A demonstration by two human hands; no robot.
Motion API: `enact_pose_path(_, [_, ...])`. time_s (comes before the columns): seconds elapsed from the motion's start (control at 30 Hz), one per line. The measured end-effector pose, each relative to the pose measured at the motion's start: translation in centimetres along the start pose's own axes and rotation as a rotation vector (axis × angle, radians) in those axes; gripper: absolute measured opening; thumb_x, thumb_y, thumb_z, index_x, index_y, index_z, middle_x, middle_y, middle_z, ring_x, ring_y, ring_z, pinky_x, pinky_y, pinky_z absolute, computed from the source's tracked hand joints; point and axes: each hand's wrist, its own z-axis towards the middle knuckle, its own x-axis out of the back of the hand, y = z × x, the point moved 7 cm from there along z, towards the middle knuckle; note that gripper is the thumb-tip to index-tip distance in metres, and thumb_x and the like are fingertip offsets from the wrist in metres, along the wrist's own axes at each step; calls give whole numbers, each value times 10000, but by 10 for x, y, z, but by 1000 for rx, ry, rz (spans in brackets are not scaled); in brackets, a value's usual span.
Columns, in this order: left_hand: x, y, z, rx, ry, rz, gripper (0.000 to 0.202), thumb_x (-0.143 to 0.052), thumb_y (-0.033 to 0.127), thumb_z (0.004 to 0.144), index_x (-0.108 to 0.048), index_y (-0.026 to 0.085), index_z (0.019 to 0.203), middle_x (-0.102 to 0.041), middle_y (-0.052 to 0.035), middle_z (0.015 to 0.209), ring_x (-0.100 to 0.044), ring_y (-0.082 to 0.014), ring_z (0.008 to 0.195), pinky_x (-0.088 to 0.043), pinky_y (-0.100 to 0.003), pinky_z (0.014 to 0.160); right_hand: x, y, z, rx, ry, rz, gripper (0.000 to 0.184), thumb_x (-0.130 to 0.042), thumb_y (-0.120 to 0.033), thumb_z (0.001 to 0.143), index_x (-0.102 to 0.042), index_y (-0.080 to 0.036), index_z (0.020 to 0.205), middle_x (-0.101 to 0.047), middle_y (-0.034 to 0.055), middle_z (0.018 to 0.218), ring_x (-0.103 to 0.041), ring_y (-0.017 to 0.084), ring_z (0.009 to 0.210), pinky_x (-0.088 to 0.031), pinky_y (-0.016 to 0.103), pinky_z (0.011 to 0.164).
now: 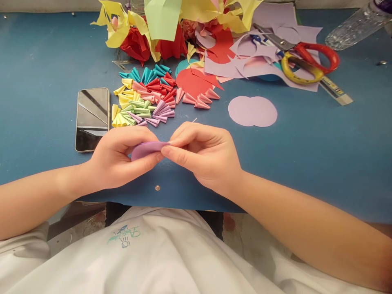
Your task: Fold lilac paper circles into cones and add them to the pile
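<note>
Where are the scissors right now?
In the head view, the scissors lie at the upper right, on top of the lilac paper scraps, between the clear bottle and the loose double-lobed lilac cutout.

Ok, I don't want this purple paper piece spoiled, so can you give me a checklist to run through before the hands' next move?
1. Purple paper held on both sides: ok, left hand around it, right hand pinching its end.
2. Pinched end neatly shaped: cannot tell, fingertips cover it.
3. Phone free of the left hand: cannot tell, the hand overlaps its edge in view.
4. Lilac cut-out apart from both hands: ok, lying on the table.
5. Scissors away from the hands: ok, resting on paper scraps.
</note>
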Motion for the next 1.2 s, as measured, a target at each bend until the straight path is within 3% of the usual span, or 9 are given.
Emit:
enact_pose_path(0.23, [1, 1, 0, -5, 17, -26, 111, -814, 253, 930, -770, 226, 832, -732, -14, 766, -636, -155, 663, -506, -296, 635, -2, 0, 1, -12, -26, -4, 392, -953, -572, 793, -747, -246, 723, -717, -3, 743, -624, 138, 692, -543, 308, 592])
enact_pose_path(0.43, [1, -2, 0, 24, 31, -40, 139, -814, 241, 934, -764, 217, 807, -695, -8, 722, -589, -145, 643, -456, -298, 596, 0, 2, 1, -19, -40, -2, 161, -954, -399, 831, -861, -270, 848, -742, 2, 841, -652, 136, 749, -545, 297, 625])
enact_pose_path(0.67, [3, -8, -4, 186, -30, -90, 129, -845, 296, 911, -777, 204, 851, -709, -8, 757, -589, -158, 683, -461, -309, 593, 5, -6, -1, 36, 9, -91, 157, -929, -353, 852, -821, -267, 778, -723, 4, 792, -615, 150, 730, -535, 318, 616])
enact_pose_path(0.9, [3, -6, -3, 128, 36, -96, 186, -783, 239, 938, -712, 197, 771, -598, 33, 678, -487, -107, 618, -399, -275, 551, 3, -10, -3, 84, 0, -53, 141, -862, -152, 890, -816, -255, 806, -694, -17, 775, -617, 120, 708, -526, 277, 599])
enact_pose_path(1.2, [3, -9, -4, 68, 52, -226, 97, -850, 172, 912, -775, 215, 869, -685, 41, 761, -577, -103, 678, -469, -242, 604, -7, -14, -10, 118, -45, -2, 117, -822, -135, 930, -854, -247, 934, -749, 3, 885, -667, 114, 732, -555, 271, 594])
